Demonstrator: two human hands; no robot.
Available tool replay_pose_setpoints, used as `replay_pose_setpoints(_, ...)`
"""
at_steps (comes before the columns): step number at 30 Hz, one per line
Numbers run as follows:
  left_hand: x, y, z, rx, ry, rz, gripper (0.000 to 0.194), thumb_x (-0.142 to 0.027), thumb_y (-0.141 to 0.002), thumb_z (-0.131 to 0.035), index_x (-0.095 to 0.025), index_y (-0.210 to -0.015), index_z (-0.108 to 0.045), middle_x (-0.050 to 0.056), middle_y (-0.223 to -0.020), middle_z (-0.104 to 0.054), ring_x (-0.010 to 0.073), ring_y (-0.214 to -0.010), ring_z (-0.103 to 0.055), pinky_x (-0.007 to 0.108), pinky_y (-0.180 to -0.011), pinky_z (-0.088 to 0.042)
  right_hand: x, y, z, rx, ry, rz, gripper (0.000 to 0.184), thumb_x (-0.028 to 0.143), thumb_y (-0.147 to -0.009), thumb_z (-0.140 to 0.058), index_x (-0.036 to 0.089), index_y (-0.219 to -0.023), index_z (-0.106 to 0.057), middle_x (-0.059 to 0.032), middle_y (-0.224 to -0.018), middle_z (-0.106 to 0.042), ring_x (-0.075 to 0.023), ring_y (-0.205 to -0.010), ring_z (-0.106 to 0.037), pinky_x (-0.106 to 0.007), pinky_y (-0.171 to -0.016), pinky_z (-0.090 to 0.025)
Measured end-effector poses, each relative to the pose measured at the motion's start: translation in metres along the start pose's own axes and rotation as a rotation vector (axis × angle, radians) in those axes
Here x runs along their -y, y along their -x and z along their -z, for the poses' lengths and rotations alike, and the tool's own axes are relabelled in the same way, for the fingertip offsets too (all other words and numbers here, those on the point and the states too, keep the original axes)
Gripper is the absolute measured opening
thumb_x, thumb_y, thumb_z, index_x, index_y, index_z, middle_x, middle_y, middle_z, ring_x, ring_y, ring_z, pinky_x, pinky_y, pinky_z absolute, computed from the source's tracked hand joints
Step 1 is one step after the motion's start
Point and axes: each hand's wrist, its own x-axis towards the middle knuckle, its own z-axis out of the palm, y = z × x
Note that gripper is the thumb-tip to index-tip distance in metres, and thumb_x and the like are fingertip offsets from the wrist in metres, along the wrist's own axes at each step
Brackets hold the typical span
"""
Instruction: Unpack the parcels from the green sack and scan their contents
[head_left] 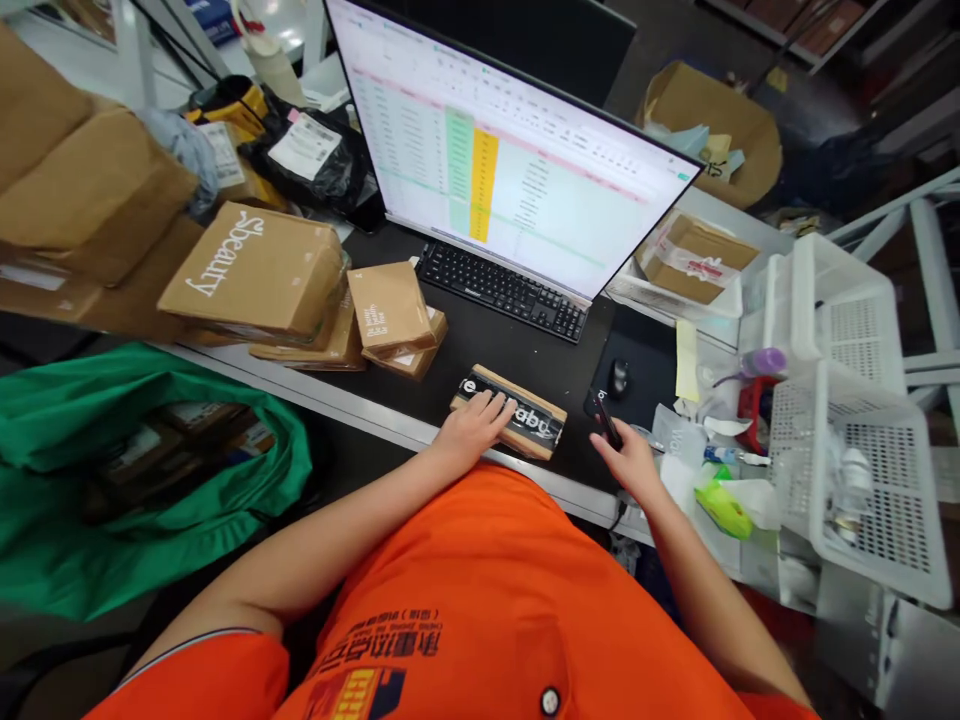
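Observation:
A small cardboard box [541,425] with black printed tape around it lies near the front edge of the dark desk [517,345]. My left hand [478,425] rests on the left part of its top, fingers laid flat. To the right of the box, my right hand [631,458] is closed around a slim black tool [606,420] that points up and away; its exact kind is not clear. Just beyond that tool, a black mouse [619,377] sits on a dark mouse pad [646,350].
A monitor [555,150] with a spreadsheet stands behind a black keyboard [502,290]. Cardboard boxes [255,270] are stacked on the left. Below them hangs a green sack [45,520] holding packages. White plastic baskets [877,500] and loose items occupy the right side.

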Motion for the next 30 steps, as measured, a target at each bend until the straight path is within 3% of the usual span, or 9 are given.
replay_pose_setpoints(4, -0.001, -0.017, 0.005, 0.052, 0.014, 0.037, 0.054, -0.02, -0.081, -0.078, -0.013, -0.13, -0.059, 0.019, -0.132, -0.062, 0.0357, -0.126, -0.057, 0.05, -0.111, -0.046, 0.006, -0.018, -0.051, 0.019, -0.497, -0.115, 0.069, 0.053, -0.071, -0.073, 0.015, -0.128, -0.063, -0.007, -0.1, -0.068, -0.0124, -0.062, -0.053, -0.029, -0.058, -0.048)
replay_pose_setpoints(8, 0.001, -0.027, 0.008, 0.121, 0.124, 0.037, 0.075, -0.032, -0.064, -0.091, -0.009, -0.127, -0.056, 0.027, -0.147, -0.044, 0.0434, -0.146, -0.034, 0.056, -0.12, -0.033, 0.014, -0.021, -0.072, 0.081, -0.7, -0.173, 0.073, 0.052, -0.07, -0.074, 0.016, -0.132, -0.061, -0.0022, -0.088, -0.065, -0.0074, -0.052, -0.04, -0.023, -0.045, -0.035)
replay_pose_setpoints(12, 0.006, -0.042, 0.016, 0.187, 0.177, 0.056, 0.096, -0.028, -0.065, -0.088, -0.017, -0.147, -0.04, 0.025, -0.155, -0.035, 0.0432, -0.144, -0.035, 0.062, -0.116, -0.031, 0.021, -0.025, -0.071, 0.081, -0.732, -0.071, 0.067, 0.05, -0.072, -0.074, 0.018, -0.13, -0.064, -0.0081, -0.11, -0.067, -0.0062, -0.056, -0.043, -0.021, -0.045, -0.034)
replay_pose_setpoints(15, 0.014, -0.05, 0.024, 0.241, 0.25, 0.057, 0.099, -0.028, -0.062, -0.089, -0.021, -0.148, -0.04, 0.02, -0.143, -0.05, 0.0407, -0.132, -0.048, 0.065, -0.111, -0.032, 0.028, -0.029, -0.06, 0.088, -0.728, 0.009, 0.063, 0.05, -0.075, -0.072, 0.019, -0.129, -0.065, -0.0117, -0.127, -0.063, -0.005, -0.054, -0.044, -0.022, -0.045, -0.037)
replay_pose_setpoints(18, 0.031, -0.04, 0.023, 0.157, 0.453, 0.073, 0.091, -0.036, -0.062, -0.089, -0.019, -0.139, -0.044, 0.015, -0.131, -0.056, 0.0357, -0.123, -0.054, 0.06, -0.112, -0.035, 0.035, -0.025, -0.037, 0.063, -0.732, 0.069, 0.06, 0.053, -0.088, -0.058, 0.02, -0.138, -0.057, -0.0124, -0.129, -0.064, -0.0048, -0.048, -0.043, -0.024, -0.045, -0.04)
replay_pose_setpoints(20, 0.043, -0.023, 0.015, 0.065, 0.642, 0.12, 0.093, -0.04, -0.062, -0.089, -0.02, -0.139, -0.041, 0.014, -0.132, -0.055, 0.0337, -0.122, -0.055, 0.056, -0.11, -0.04, 0.041, -0.014, -0.016, 0.022, -0.591, 0.165, 0.053, 0.051, -0.097, -0.047, 0.021, -0.14, -0.055, -0.0107, -0.127, -0.067, -0.0082, -0.052, -0.051, -0.027, -0.051, -0.047)
replay_pose_setpoints(22, 0.052, -0.002, 0.002, 0.029, 0.826, 0.206, 0.098, -0.042, -0.06, -0.09, -0.021, -0.14, -0.038, 0.014, -0.133, -0.054, 0.0334, -0.123, -0.057, 0.054, -0.108, -0.045, 0.049, -0.001, 0.002, 0.024, -0.303, 0.304, 0.046, 0.045, -0.102, -0.043, 0.023, -0.139, -0.058, -0.0091, -0.126, -0.069, -0.0156, -0.076, -0.066, -0.031, -0.069, -0.055)
replay_pose_setpoints(25, 0.059, 0.025, -0.019, 0.06, 1.024, 0.291, 0.109, -0.045, -0.056, -0.094, -0.022, -0.144, -0.034, 0.018, -0.144, -0.048, 0.0365, -0.135, -0.051, 0.054, -0.114, -0.04, 0.069, 0.015, 0.017, 0.116, 0.192, 0.434, 0.044, 0.036, -0.104, -0.042, 0.026, -0.145, -0.054, -0.0076, -0.128, -0.068, -0.0225, -0.107, -0.067, -0.033, -0.084, -0.054)
replay_pose_setpoints(30, 0.062, 0.039, -0.029, 0.06, 1.078, 0.322, 0.113, -0.044, -0.053, -0.094, -0.019, -0.146, -0.035, 0.021, -0.148, -0.046, 0.0365, -0.138, -0.049, 0.053, -0.117, -0.039, 0.121, 0.016, 0.006, 0.326, 0.71, 0.546, 0.048, 0.033, -0.104, -0.043, 0.031, -0.152, -0.047, -0.0082, -0.114, -0.073, -0.018, -0.083, -0.071, -0.026, -0.066, -0.048)
